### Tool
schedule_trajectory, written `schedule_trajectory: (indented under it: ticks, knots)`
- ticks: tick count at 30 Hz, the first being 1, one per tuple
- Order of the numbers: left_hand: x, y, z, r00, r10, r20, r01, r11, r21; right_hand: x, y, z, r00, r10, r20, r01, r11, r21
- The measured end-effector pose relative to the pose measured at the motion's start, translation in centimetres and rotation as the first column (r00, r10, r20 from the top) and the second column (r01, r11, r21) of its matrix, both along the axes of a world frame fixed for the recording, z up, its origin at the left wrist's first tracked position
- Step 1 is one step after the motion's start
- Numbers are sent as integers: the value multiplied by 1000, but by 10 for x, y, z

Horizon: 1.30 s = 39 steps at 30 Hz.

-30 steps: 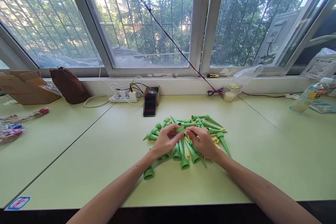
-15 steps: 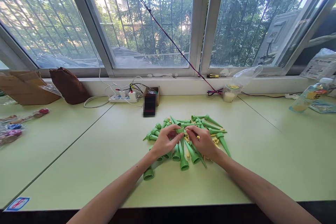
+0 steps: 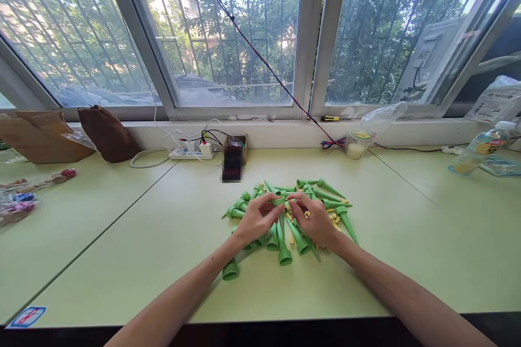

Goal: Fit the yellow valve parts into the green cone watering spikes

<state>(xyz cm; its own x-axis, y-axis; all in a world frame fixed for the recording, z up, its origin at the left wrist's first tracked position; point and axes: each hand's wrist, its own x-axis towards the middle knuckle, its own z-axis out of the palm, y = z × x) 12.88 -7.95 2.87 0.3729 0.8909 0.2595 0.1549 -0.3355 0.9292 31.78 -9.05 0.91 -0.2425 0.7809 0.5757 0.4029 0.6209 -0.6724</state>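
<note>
A heap of green cone-shaped plastic spikes (image 3: 285,246) with small yellow pieces (image 3: 334,218) among them lies on the pale green table (image 3: 366,260). Both my hands rest on top of the heap. My left hand (image 3: 256,219) has its fingers curled round a green spike (image 3: 279,201), thumb and fingertips pinching its upper end. My right hand (image 3: 315,219) meets it from the right, its fingers bent and pinched on the same spot; what lies between them is too small to name. One green spike (image 3: 230,270) lies apart near my left forearm.
A power strip (image 3: 191,150) with cables and a small dark box (image 3: 233,161) stand behind the heap. A brown pouch (image 3: 106,133) and cardboard box (image 3: 38,135) are at left. A jar (image 3: 355,145) and a bottle (image 3: 480,146) sit at right.
Both hands stayed on the heap; the right hand's fingers shifted slightly up and toward the left hand. The spikes have hardly moved.
</note>
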Motion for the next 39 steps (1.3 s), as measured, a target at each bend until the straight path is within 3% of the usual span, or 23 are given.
schedule_trajectory:
  ticks: [6,39]
  knots:
    - [1,-1,4,1000,10,10,-9,999,-34,-2,-1,5,1000,25,14,-25,998,55]
    - [0,-3,6,1000,2,26,-2,1000,-24,0,2,2,998,54,40,-54,999,0]
